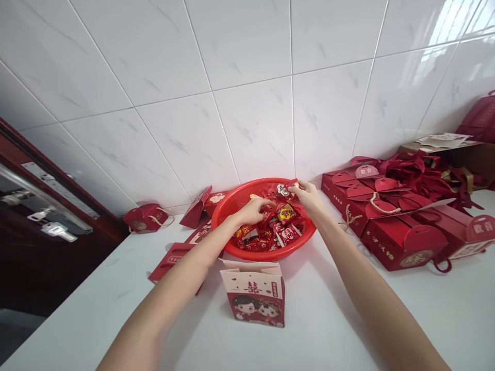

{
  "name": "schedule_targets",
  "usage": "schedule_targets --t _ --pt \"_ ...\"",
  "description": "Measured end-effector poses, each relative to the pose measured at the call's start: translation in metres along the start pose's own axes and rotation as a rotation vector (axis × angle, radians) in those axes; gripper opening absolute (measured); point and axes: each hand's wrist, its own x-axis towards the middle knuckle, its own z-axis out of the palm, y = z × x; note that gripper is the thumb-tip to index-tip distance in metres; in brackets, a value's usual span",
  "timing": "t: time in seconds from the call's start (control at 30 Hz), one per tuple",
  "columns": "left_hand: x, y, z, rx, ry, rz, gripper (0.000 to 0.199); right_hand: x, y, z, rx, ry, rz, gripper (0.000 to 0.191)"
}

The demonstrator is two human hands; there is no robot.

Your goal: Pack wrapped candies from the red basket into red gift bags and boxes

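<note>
Reaching into a round red plastic basket (266, 255) behind a pink-and-red cardboard box (253, 299), I curl my left hand (253, 211), grip unclear, over shiny red-wrapped sweets (286, 233); my right hand (308, 198) pinches a red-and-white packet (283, 191) by the far rim.

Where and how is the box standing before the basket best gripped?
Probably grip the box across its left and right sides, coming from the near side: it stands upright, top open, with the red basket close behind.

Shiny, mostly red wrapped packets (288, 234) lie heaped inside a red perforated basket (270, 255)
</note>
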Motion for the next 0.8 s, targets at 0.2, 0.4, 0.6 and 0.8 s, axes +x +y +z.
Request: schedule_targets --t 0.2,0.4,0.6,0.8 --pt "-0.001 -0.002 0.001 -0.063 0.038 0.031 0.050 -0.003 -0.005 0.002 0.012 -0.028 0.037 0.014" --pt "-0.004 0.004 -0.002 0.160 0.125 0.020 0.049 -0.006 -0.010 0.004 0.003 0.026 0.054 0.008" --pt "-0.008 0.024 0.000 0.298 -0.173 0.082 0.036 -0.011 -0.016 0.007 -0.006 0.060 0.066 0.007" --pt "-0.009 0.028 0.005 0.408 -0.486 -0.016 0.036 -0.011 -0.015 0.007 0.000 0.065 0.056 0.007"
